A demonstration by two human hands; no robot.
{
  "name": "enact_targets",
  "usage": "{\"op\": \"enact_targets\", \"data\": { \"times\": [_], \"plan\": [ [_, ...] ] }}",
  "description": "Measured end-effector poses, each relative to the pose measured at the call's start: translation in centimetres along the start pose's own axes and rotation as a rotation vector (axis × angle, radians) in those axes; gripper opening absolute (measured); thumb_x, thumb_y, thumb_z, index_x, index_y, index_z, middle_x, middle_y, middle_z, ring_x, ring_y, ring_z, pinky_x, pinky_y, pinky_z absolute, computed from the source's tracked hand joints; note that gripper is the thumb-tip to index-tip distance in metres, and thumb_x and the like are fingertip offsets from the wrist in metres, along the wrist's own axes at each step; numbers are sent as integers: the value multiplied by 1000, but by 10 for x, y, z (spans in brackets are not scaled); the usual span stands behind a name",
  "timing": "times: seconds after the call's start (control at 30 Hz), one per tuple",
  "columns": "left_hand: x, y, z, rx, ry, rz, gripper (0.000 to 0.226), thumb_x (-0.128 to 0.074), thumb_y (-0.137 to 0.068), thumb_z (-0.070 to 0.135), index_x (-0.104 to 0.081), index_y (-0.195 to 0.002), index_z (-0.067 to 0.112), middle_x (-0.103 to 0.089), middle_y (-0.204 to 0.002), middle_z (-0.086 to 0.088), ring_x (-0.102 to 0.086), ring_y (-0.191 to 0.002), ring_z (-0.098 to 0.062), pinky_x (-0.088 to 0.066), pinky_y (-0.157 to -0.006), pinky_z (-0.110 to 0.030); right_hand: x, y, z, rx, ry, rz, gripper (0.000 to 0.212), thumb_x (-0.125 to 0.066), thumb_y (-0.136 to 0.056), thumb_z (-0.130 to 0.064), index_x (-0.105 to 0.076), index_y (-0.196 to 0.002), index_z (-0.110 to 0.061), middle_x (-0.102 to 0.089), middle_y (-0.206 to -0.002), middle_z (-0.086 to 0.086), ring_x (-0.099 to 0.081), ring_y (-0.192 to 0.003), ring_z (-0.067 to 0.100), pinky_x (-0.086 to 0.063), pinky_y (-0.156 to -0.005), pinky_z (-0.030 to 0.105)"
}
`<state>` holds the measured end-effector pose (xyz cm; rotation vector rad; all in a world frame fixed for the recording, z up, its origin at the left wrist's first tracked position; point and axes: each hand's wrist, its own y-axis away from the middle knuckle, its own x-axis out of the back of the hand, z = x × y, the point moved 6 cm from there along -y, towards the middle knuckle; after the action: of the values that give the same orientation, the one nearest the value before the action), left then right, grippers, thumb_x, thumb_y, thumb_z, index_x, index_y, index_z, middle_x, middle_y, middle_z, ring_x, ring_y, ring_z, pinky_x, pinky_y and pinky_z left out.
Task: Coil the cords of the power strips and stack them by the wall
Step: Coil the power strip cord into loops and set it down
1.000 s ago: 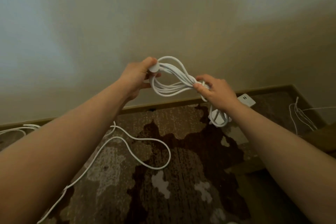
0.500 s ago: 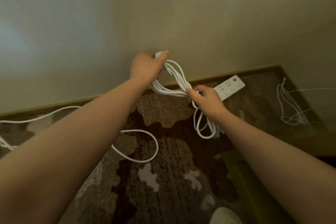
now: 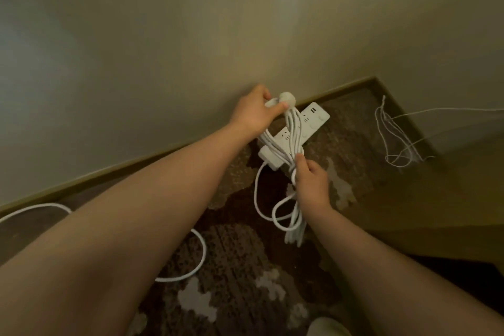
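Note:
A white power strip (image 3: 313, 121) lies on the patterned carpet close to the baseboard. Above it I hold its coiled white cord (image 3: 293, 131) as a long bundle. My left hand (image 3: 253, 113) grips the bundle's upper end, where the round plug (image 3: 286, 98) sticks out past the thumb. My right hand (image 3: 311, 180) pinches the bundle at its middle, and loose loops (image 3: 293, 229) hang below it. One strand (image 3: 256, 191) runs from the strip's near end down into those loops.
Another white cord (image 3: 199, 251) loops across the carpet at the lower left and runs off toward the left edge (image 3: 35, 207). Thin white wires (image 3: 395, 142) lie tangled in the right corner. The baseboard (image 3: 136, 163) lines the wall. A pale shoe tip (image 3: 327, 326) shows at the bottom.
Both hands have lowered the coiled bundle toward the floor, over the power strip by the wall. The bundle has turned from lying sideways to hanging nearly upright.

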<state>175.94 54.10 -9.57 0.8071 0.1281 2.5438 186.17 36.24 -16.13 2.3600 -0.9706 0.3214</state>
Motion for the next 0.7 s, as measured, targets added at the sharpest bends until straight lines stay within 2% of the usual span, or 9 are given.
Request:
{"op": "enact_targets", "data": {
  "times": [0.1,0.17,0.2,0.27,0.37,0.43,0.5,0.63,0.7],
  "plan": [
    [-36,-15,-10,10,148,-107,35,-54,-89,45,-54,-110,17,-62,-106,-3,-59,-96,-19,-45,-79,-31,8,-8,8,-89,-34,146,46,-47,-96,-49,-39,-63,-18,-34,-43,-9,-34,-37,6,-27,-50,32],
    [-58,-18,-24,45,168,-208,39,-43,-97,33,-49,-130,13,-58,-127,-9,-55,-113,-25,-45,-92,-33,12,-13,13,-171,-77,227,45,-44,-96,-51,-46,-65,-19,-41,-51,-9,-42,-44,6,-31,-50,32],
    [-68,-17,-33,30,97,-265,40,-41,-97,26,-45,-136,14,-53,-135,-10,-51,-121,-25,-43,-99,-36,14,-16,17,-206,-97,270,44,-43,-97,-51,-50,-67,-21,-45,-57,-6,-46,-51,9,-33,-52,32],
    [-90,-14,-51,-88,-199,-438,46,-43,-94,15,-42,-140,24,-39,-149,-7,-39,-134,-26,-34,-109,-38,18,-22,25,-265,-152,365,40,-42,-98,-50,-52,-70,-24,-49,-65,-6,-47,-58,11,-36,-62,32],
    [-116,-6,-68,-249,-682,-681,54,-49,-91,22,-37,-137,49,-6,-160,2,-15,-142,-33,-24,-114,-48,21,-24,39,-354,-194,456,44,-39,-99,-55,-63,-101,-17,-61,-89,-1,-58,-78,21,-39,-75,35],
    [-124,-5,-70,-306,-874,-703,50,-52,-90,36,-36,-133,56,5,-159,8,-16,-140,-35,-29,-109,-49,22,-25,47,-400,-169,480,57,-37,-98,-58,-62,-119,-11,-65,-111,7,-61,-100,31,-40,-78,36],
    [-126,-7,-65,-368,-986,-658,48,-55,-89,42,-38,-131,55,5,-160,6,-25,-134,-40,-36,-102,-48,23,-28,52,-416,-165,491,60,-39,-97,-60,-58,-128,-12,-64,-123,9,-60,-109,32,-41,-81,37],
    [-103,-21,-65,-427,-1069,-490,40,-51,-92,30,-45,-128,46,-2,-160,-1,-29,-127,-43,-40,-97,-50,20,-35,55,-454,-210,471,61,-48,-97,-54,-44,-141,-12,-53,-139,13,-51,-124,35,-41,-97,44],
    [-92,-26,-72,-416,-1118,-492,42,-44,-96,26,-41,-132,47,0,-160,-1,-24,-131,-43,-38,-99,-50,13,-43,51,-476,-228,453,57,-51,-98,-46,-40,-141,-9,-48,-142,15,-48,-127,36,-39,-100,43]
  ]
}}
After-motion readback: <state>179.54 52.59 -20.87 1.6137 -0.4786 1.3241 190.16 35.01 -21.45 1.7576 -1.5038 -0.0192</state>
